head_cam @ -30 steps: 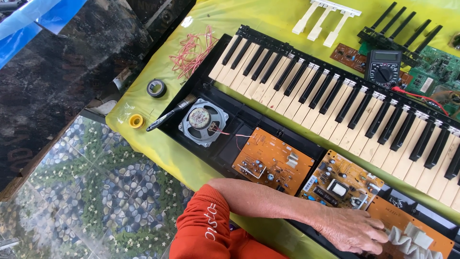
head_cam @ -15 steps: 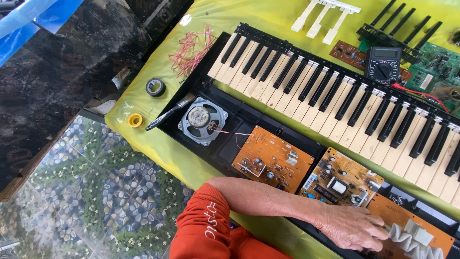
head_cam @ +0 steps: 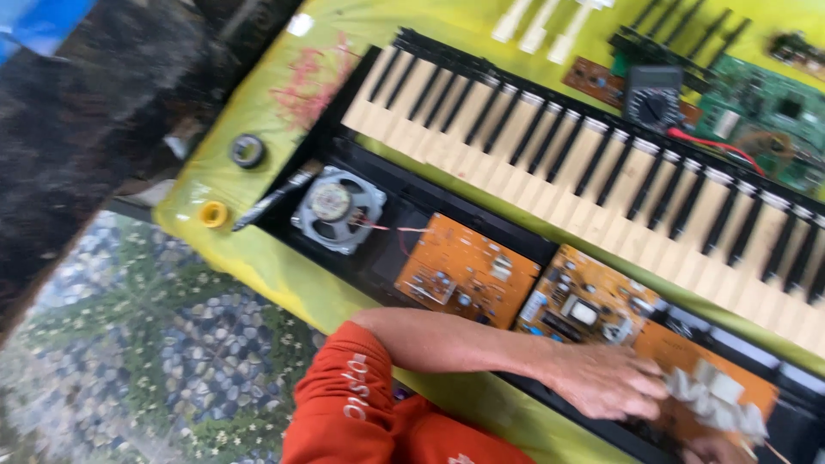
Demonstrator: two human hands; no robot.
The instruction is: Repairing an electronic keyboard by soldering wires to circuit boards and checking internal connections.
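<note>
L hand point(head_cam: 606, 382) on crumpled white ribbon cable point(head_cam: 718, 402), orange board point(head_cam: 687, 361)

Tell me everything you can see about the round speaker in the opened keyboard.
The speaker is a round unit in a grey, squarish frame with cut-out openings, its pale metallic magnet facing up. It lies flat in the left end of the black keyboard case, left of an orange circuit board. Thin red wires run from it toward that board. No hand touches it.

white ribbon cable point(head_cam: 713, 399) | bunched, folded | lying on orange circuit board point(head_cam: 687, 357)
</note>
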